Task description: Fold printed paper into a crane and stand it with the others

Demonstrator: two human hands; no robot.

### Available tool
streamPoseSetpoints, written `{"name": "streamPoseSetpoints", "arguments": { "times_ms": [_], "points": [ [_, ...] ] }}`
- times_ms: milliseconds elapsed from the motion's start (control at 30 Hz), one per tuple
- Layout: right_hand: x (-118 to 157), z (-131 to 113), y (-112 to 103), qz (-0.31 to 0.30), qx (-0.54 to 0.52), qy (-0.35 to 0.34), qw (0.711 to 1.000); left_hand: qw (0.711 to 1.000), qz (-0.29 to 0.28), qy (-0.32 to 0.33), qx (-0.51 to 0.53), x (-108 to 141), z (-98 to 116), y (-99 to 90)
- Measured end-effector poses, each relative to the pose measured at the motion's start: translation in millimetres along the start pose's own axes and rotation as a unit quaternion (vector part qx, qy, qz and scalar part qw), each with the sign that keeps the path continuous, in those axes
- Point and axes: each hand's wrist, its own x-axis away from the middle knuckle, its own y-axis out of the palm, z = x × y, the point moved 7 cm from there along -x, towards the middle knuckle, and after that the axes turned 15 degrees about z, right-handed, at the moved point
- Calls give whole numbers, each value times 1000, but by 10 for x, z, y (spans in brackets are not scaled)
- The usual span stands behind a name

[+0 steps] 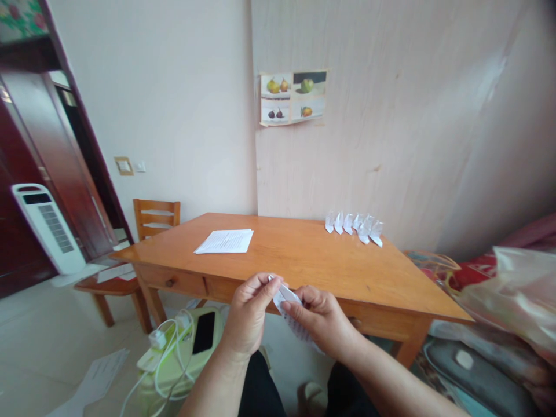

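A folded sheet of printed paper [295, 315] is held between my two hands in front of the table's near edge. My left hand [254, 310] pinches its narrow upper tip between thumb and fingers. Along its right edge, the thumb and fingers of my right hand [319, 318] grip the paper. Part of the folded sheet is hidden behind the right hand. On the wooden table [278, 249], several folded paper pieces [348, 224] stand in a group at the back right. A stack of printed sheets [223, 241] lies at the left.
Left of my legs stands a light green box [204, 362] carrying a black phone [204, 332] and white cables [171, 347]. A wooden chair [156, 214] is beyond the table's left end. Bags [512, 289] are piled at the right. Loose paper [98, 379] lies on the floor.
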Motion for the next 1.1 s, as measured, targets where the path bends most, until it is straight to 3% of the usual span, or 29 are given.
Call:
{"name": "streamPoseSetpoints", "arguments": {
  "times_ms": [867,1100],
  "points": [
    [26,127,1,-4,-19,80,997,998,61,17,-6,-55,2,-47],
    [-24,126,-36,11,-13,76,997,999,-15,-39,-26,43,-143,65]
  ]
}}
